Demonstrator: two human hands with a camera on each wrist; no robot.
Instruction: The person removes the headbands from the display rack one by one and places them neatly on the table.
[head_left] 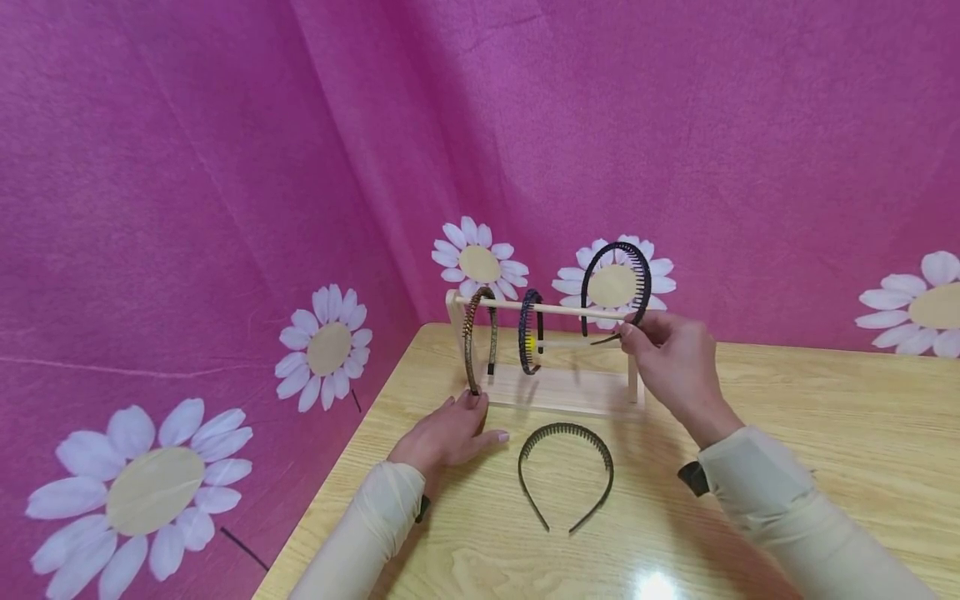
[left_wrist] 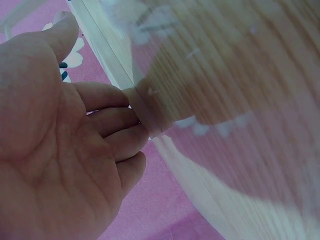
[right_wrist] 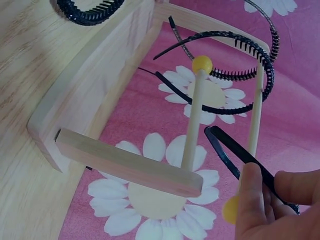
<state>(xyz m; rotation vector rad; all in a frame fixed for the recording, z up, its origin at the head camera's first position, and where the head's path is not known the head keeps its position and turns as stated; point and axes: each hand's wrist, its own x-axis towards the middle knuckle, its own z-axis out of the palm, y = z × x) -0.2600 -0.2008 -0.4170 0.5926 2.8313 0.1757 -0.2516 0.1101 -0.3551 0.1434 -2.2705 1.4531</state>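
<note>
Pink cloth with big white daisies fills the background above a pale wooden counter. Taking the wooden stand as the centre of my clock in the head view, I have my left grip at 8 o'clock, released: fingers loosely extended, thumb spread toward 3, fingertips by the left end of the stand's base, perhaps steadying it. At 9 o'clock a brown headband hangs on the upper rail; nearer the centre hangs a dark headband. At 6 o'clock another headband lies flat on the counter, its ends toward me. Between 1 and 2 stands the piece in work, a black toothed headband, arch uppermost. At 3 o'clock my right grip pinches its near leg between thumb and fingers, hand angled toward 10, just beside the rail's yellow end ball. I judge the step as working this band at the rail's free end; whether on or off, I can't tell. If on, the next move calls for easing it toward 9, then letting go gently.
</note>
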